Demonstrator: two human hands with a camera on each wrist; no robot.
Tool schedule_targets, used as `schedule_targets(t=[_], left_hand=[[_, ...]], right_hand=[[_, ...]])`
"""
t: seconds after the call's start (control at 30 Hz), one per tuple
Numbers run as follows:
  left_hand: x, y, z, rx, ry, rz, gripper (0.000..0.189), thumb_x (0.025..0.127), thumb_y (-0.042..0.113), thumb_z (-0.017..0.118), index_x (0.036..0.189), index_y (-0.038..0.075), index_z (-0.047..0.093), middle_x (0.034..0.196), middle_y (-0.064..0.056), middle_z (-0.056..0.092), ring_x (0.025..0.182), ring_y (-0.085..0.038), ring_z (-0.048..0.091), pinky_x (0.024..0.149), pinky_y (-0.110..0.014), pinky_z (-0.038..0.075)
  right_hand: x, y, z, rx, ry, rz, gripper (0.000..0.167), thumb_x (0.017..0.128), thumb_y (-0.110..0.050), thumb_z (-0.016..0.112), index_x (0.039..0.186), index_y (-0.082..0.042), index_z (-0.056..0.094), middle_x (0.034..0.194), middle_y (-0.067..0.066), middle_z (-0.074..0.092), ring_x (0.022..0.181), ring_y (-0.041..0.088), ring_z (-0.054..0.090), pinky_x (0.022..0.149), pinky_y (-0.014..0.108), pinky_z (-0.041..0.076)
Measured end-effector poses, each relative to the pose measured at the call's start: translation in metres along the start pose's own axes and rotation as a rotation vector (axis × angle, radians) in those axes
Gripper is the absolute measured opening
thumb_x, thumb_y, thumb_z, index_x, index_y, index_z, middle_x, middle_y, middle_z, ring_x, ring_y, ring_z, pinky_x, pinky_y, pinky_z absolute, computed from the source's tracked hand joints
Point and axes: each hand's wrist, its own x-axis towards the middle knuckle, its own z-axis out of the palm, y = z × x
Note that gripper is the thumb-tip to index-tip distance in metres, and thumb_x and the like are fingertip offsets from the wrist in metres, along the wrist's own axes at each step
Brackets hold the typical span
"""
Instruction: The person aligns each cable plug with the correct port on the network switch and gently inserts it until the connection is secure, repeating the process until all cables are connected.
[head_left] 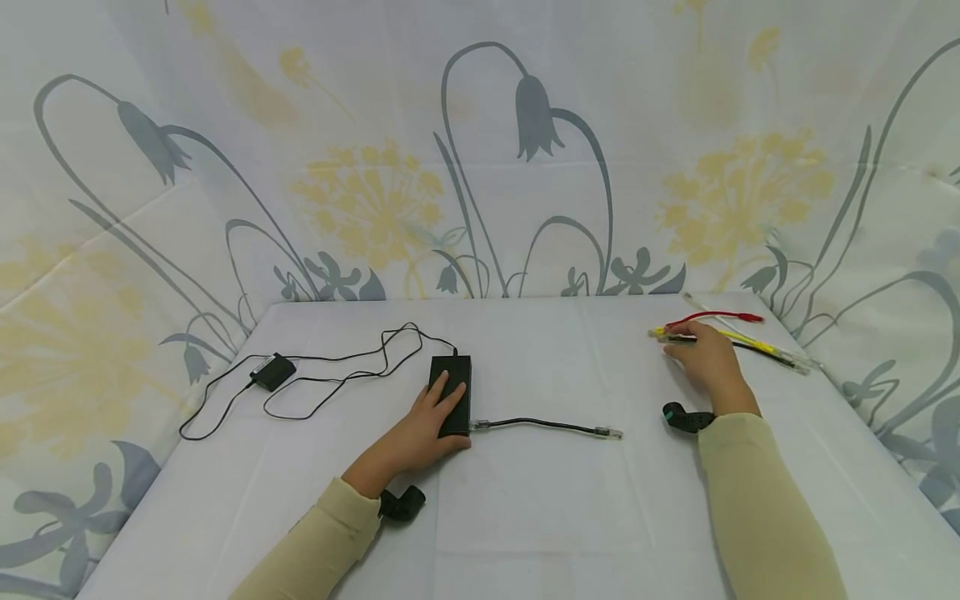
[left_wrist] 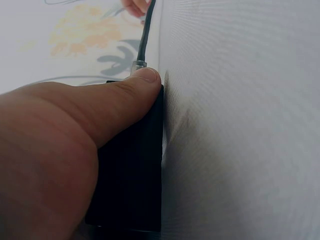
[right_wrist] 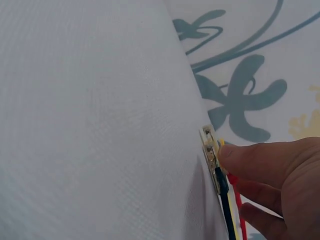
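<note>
A black rectangular box (head_left: 451,365) lies on the white table, and my left hand (head_left: 420,437) rests over it, fingers spread across its top. In the left wrist view the left thumb (left_wrist: 120,100) lies along the box's end beside a clear plug (left_wrist: 138,66). From that plug a short black network cable (head_left: 547,422) runs right to a free clear plug. My right hand (head_left: 708,362) is at a bundle of short cables: red (head_left: 720,314), yellow (head_left: 750,340) and black (head_left: 768,356). Its thumb is by their plugs (right_wrist: 210,150); I cannot tell whether it pinches one.
On the left lies a small black adapter (head_left: 273,372) with a label. Its thin black cord (head_left: 386,367) loops across the table to the box's far end. A pale cable (head_left: 701,305) lies behind the red one. Flowered cloth (head_left: 487,167) hangs behind the table.
</note>
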Motion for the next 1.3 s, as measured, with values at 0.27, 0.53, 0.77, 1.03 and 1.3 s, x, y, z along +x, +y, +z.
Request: schedule_targets(t=[0.27,0.53,0.77,1.03,1.3], left_hand=[[-0.0005,0.0001,-0.0006,0.0,0.004,-0.005,0.083,0.09,0.047,0.065,0.156,0.024,0.021,0.165,-0.006,-0.003,0.15,-0.04,0.003,0.113,-0.059,0.027],[-0.001,0.0005,-0.0011,-0.007,0.004,-0.003,0.082,0.091,0.046,0.065,0.156,0.023,0.021,0.165,-0.006,-0.003,0.15,-0.041,0.002,0.113,-0.06,0.027],[-0.0008,0.0003,-0.0012,-0.008,0.005,-0.004,0.082,0.091,0.046,0.064,0.156,0.024,0.021,0.165,-0.006,-0.003,0.15,-0.04,0.002,0.112,-0.06,0.027],[-0.0013,0.001,-0.0015,-0.013,-0.002,0.0,0.082,0.091,0.046,0.064,0.156,0.024,0.02,0.165,-0.006,-0.003,0.15,-0.04,0.002,0.113,-0.06,0.027],[-0.0014,-0.0001,-0.0002,-0.012,-0.001,0.003,0.081,0.091,0.046,0.064,0.156,0.024,0.02,0.165,-0.006,-0.003,0.15,-0.041,0.003,0.112,-0.06,0.027]], right_hand=[[0.0033,0.0024,-0.0027,-0.093,-0.03,-0.014,0.052,0.098,-0.034,0.053,0.141,-0.005,0.044,0.147,0.031,0.036,0.135,0.053,0.028,0.106,0.066,0.026],[0.0061,0.003,-0.003,-0.135,-0.05,-0.023,0.055,0.099,-0.031,0.051,0.144,-0.002,0.04,0.147,0.032,0.036,0.134,0.055,0.028,0.105,0.068,0.026],[0.0071,0.0048,0.0003,-0.208,0.001,-0.056,0.048,0.098,-0.026,0.049,0.137,0.003,0.048,0.139,0.035,0.04,0.127,0.055,0.035,0.1,0.068,0.031],[0.0039,0.0041,0.0017,-0.246,0.014,-0.075,0.035,0.098,-0.02,0.05,0.123,0.002,0.06,0.128,0.034,0.047,0.119,0.054,0.043,0.091,0.065,0.039],[0.0042,0.0036,0.0049,-0.267,-0.012,-0.113,0.033,0.099,-0.021,0.052,0.122,0.001,0.06,0.128,0.03,0.053,0.119,0.053,0.045,0.094,0.066,0.035]])
